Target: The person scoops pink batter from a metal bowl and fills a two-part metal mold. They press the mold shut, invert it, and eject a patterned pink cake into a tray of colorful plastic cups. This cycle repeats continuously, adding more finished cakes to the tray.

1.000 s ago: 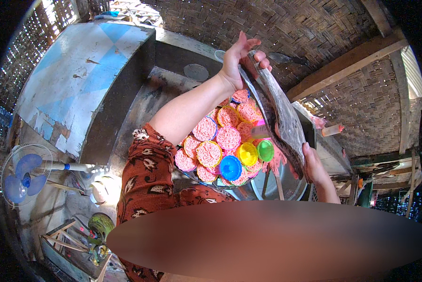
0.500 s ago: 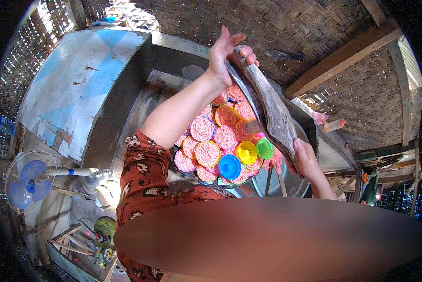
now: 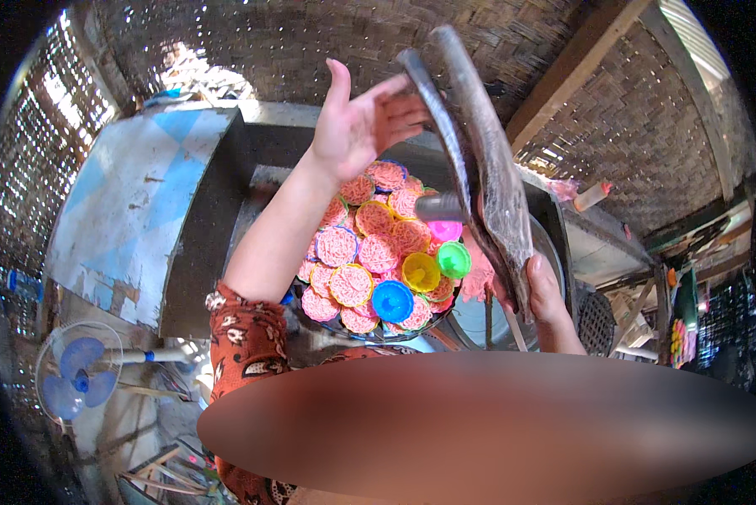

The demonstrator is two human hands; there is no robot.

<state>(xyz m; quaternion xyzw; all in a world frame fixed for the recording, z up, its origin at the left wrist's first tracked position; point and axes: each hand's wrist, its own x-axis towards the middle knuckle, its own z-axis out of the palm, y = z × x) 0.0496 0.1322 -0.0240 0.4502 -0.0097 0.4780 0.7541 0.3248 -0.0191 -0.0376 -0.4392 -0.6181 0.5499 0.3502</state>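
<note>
My right hand (image 3: 544, 288) grips the lower end of a weathered, two-piece wooden lever (image 3: 489, 177), which stands slanted upward. My left hand (image 3: 359, 118) is open beside its upper end, palm up, fingertips close to the darker piece. Behind the lever is a blurred grey cylinder (image 3: 437, 207). Below, many pink noodle-like rounds (image 3: 337, 247) in coloured moulds are heaped on a round tray, with a blue mould (image 3: 391, 300), a yellow one (image 3: 421, 272) and a green one (image 3: 453, 259) showing. More pink strands (image 3: 479, 273) hang over a metal basin (image 3: 546, 261).
A peeling blue-and-white panel (image 3: 134, 219) stands left, above a standing fan (image 3: 79, 379). Woven bamboo walls (image 3: 294, 42) and a wooden beam (image 3: 571, 76) surround the work area. A bottle (image 3: 592, 196) lies on the right ledge, near a dark mesh basket (image 3: 596, 324).
My left hand has released the lever's upper end and opened, moving left and slightly down. The lever's top now sits higher in the view, still in my right hand. The view has shifted slightly.
</note>
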